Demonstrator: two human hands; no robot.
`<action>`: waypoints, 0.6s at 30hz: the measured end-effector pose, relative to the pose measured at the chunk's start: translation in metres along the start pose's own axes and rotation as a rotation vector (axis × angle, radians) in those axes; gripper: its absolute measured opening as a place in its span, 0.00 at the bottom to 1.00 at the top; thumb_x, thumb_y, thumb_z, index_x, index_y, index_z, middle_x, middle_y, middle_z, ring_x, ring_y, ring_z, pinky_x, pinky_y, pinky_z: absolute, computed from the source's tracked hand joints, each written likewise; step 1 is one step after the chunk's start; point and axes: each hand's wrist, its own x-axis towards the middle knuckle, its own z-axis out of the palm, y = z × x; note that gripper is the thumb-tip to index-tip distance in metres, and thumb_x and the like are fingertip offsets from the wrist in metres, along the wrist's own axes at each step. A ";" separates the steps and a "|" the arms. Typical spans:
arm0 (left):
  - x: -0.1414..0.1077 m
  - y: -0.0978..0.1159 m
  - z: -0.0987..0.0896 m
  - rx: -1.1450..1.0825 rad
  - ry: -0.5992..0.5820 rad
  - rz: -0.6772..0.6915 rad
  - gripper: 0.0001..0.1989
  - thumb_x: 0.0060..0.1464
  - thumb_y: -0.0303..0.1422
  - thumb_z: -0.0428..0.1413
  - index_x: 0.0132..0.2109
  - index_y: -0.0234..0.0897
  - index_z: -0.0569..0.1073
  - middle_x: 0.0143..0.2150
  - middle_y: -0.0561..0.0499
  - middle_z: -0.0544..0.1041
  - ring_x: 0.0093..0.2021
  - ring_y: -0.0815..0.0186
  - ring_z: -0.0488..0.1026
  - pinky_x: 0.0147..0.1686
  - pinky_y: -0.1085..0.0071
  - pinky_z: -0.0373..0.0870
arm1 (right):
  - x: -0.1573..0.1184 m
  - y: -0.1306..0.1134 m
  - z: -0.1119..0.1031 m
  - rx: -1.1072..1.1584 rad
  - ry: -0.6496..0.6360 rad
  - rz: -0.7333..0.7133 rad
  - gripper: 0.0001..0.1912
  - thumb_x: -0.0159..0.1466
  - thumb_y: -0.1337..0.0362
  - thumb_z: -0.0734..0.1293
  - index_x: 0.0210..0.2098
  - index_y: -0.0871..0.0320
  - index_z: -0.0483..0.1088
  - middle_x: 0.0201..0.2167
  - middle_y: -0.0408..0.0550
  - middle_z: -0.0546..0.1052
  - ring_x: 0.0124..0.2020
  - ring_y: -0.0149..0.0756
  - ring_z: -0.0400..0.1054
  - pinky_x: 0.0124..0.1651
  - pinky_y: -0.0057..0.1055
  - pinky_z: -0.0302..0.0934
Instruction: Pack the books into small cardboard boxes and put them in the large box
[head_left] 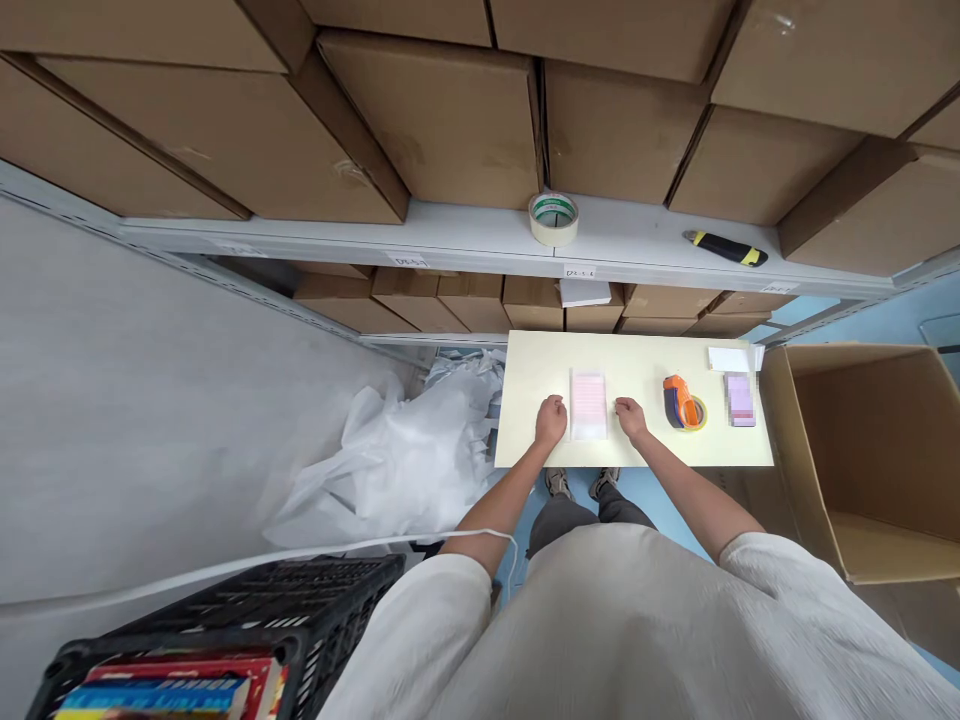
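Head view: your left hand [553, 420] and right hand [631, 416] are showing curled fingers; whether they are pinching anything is unclear. Between them, a flat pink packet in clear film [589, 405] is lying on the pale-yellow rectangular tabletop [525, 370], apparently being aligned; gripping calls for reaching its edges.

White label [580, 271] on shelf's [465, 237] front edge, near middle: seems "D2-1-6", blurred. Label farther left [411, 261], same edge: starts "D", rest unclear. Print on masking tape's green core [554, 210], blue book cover [161, 694]: illegible.
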 end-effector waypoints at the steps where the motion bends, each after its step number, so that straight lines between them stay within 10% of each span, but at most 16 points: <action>1: 0.000 -0.001 0.000 -0.009 -0.011 0.000 0.19 0.67 0.24 0.48 0.59 0.38 0.76 0.57 0.41 0.81 0.59 0.57 0.78 0.64 0.58 0.75 | 0.002 0.000 0.004 -0.002 0.005 0.034 0.16 0.52 0.56 0.66 0.39 0.52 0.73 0.39 0.48 0.80 0.45 0.45 0.75 0.50 0.40 0.70; 18: -0.004 -0.016 0.004 -0.014 -0.226 0.051 0.25 0.65 0.27 0.54 0.68 0.38 0.71 0.68 0.40 0.75 0.65 0.54 0.75 0.68 0.56 0.71 | 0.004 -0.023 0.053 -0.155 -0.017 0.088 0.07 0.51 0.59 0.67 0.30 0.50 0.66 0.27 0.39 0.72 0.31 0.39 0.68 0.37 0.34 0.64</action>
